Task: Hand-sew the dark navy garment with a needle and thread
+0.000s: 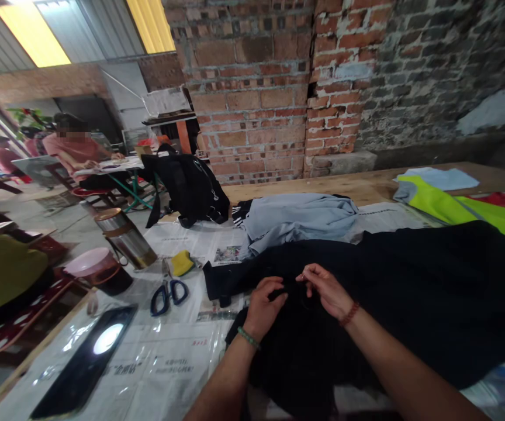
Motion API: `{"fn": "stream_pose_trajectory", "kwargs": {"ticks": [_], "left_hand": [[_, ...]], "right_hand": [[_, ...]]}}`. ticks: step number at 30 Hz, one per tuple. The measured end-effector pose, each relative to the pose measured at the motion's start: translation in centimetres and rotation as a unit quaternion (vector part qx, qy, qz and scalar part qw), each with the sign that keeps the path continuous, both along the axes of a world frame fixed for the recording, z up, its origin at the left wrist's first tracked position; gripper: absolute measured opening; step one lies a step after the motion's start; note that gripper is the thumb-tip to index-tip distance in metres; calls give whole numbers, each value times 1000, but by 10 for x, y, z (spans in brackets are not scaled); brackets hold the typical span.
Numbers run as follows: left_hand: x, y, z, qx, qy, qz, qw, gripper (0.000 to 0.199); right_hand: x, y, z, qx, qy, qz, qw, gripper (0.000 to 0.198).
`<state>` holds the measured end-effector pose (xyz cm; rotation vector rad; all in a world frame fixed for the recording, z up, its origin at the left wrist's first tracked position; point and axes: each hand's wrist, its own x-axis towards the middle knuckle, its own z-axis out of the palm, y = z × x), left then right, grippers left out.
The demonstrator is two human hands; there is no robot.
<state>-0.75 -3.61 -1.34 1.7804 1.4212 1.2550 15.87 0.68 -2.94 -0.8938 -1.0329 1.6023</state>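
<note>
A dark garment is spread over the table in front of me, with blacker cloth bunched at its near side. My left hand is closed on the black cloth, its fingers and thumb curled at a fold. Just to its right, my right hand is raised slightly over the cloth in a pinch. Whatever sits between those fingertips is too small to make out. Left of the garment lie scissors with dark blue handles, beside a small yellow object.
A phone, a lidded cup and a metal flask stand or lie along the left side. Behind are a black bag, grey clothing and a neon-yellow garment. Newspaper under clear plastic covers the table. Someone sits at the left.
</note>
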Motion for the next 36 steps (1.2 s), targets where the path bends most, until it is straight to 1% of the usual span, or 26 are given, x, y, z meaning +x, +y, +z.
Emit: {"fn": "stream_pose_trajectory", "kwargs": {"ticks": [4, 7, 10, 12, 14, 17, 20, 23, 26, 29, 36], "left_hand": [[3, -2, 0, -55, 33, -9, 998, 12], [5, -2, -1, -76, 24, -2, 997, 10], [3, 0, -2, -88, -13, -1, 996, 10], [1, 1, -3, -105, -45, 6, 993, 12], [-1, 3, -4, -130, -86, 24, 988, 21], [-3, 5, -3, -170, -163, 42, 971, 37], [-4, 5, 0, -210, -244, 26, 947, 41], [-6, 4, 3, -232, -296, 10, 927, 40], [-7, 3, 4, -240, -320, -4, 917, 36], [-8, 3, 4, -255, -334, -17, 907, 31], [-9, 4, 3, -260, -357, 3, 897, 28]], "right_hand": [[-2, 1, -2, -19, 35, -31, 999, 24], [0, 2, -1, -44, 66, -43, 996, 25], [3, 3, 1, -74, 100, -62, 990, 29], [4, 3, 4, -81, 109, -74, 988, 33], [5, 3, 7, -71, 107, -70, 989, 33], [5, 3, 13, -57, 119, -55, 990, 31], [10, 7, 22, -57, 133, -32, 989, 27], [17, 18, 35, -55, 136, -7, 989, 22], [24, 34, 50, -46, 130, -2, 990, 16], [28, 51, 64, -23, 128, -6, 991, 11], [26, 84, 91, 18, 120, -23, 992, 6]]}}
